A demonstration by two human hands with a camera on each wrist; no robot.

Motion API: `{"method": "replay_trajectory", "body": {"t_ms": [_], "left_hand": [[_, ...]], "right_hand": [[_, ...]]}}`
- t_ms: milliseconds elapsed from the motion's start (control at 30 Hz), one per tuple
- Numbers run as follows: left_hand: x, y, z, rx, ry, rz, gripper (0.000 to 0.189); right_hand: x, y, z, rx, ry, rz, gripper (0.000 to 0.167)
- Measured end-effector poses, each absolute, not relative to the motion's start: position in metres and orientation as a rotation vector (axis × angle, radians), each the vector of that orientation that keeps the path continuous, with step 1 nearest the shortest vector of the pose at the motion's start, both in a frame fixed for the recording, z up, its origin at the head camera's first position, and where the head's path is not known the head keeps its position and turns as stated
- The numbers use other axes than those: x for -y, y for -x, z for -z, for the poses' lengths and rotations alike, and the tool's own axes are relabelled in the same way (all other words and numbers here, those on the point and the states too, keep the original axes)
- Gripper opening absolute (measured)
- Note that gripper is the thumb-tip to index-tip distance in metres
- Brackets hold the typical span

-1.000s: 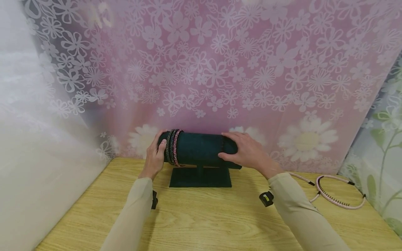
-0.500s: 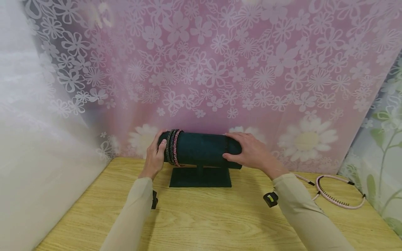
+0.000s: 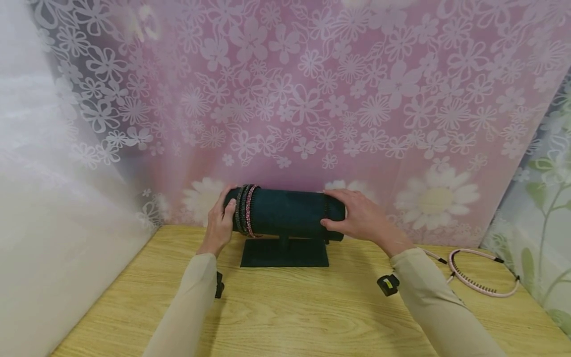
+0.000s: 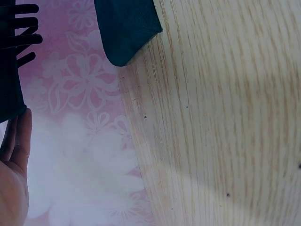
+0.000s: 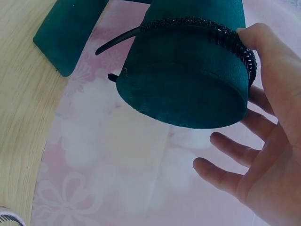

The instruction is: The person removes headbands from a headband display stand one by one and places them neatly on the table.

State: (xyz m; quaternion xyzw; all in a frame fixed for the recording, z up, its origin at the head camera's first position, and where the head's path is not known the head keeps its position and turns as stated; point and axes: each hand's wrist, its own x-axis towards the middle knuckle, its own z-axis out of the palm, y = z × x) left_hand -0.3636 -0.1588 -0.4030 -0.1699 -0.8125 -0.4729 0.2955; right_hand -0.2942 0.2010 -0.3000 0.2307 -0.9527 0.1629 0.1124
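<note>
A dark green headband display stand [image 3: 287,210], a padded roll on a flat base, stands upright on the table. My left hand [image 3: 218,221] holds the roll's left end, thumb in front beside several glittery headbands [image 3: 251,210], dark ones and a pink one. In the left wrist view its fingertips [image 4: 24,123] meet the roll's rim. At the other end, my right hand [image 3: 357,213] pinches a black beaded headband [image 5: 188,22] between thumb and fingers, seen in the right wrist view. This headband sits around the roll near its end, its tips pointing out on the opposite side.
Pink padded headbands [image 3: 484,292] lie on the wooden table [image 3: 285,312] at the right, one partly hidden behind the right sleeve. A pink flowered cloth [image 3: 303,99] hangs close behind the stand. White cloth [image 3: 67,223] closes off the left side.
My right hand has slid rightward along the roll with the black headband, closer to the roll's right end. The left hand and the stand stay in place.
</note>
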Motion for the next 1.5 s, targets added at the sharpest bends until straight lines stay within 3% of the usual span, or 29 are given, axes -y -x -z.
{"method": "replay_trajectory", "body": {"t_ms": [667,1500], "left_hand": [[0.159,0.36,0.401,2.165,0.45,1.269,0.049],[0.159,0.363,0.403,2.154,0.461,1.279,0.048]], "right_hand": [[-0.208,0.294,0.301,2.776,-0.719,-0.526,0.077],[-0.212,0.288,0.332,2.628,-0.595,-1.079,0.074]]}}
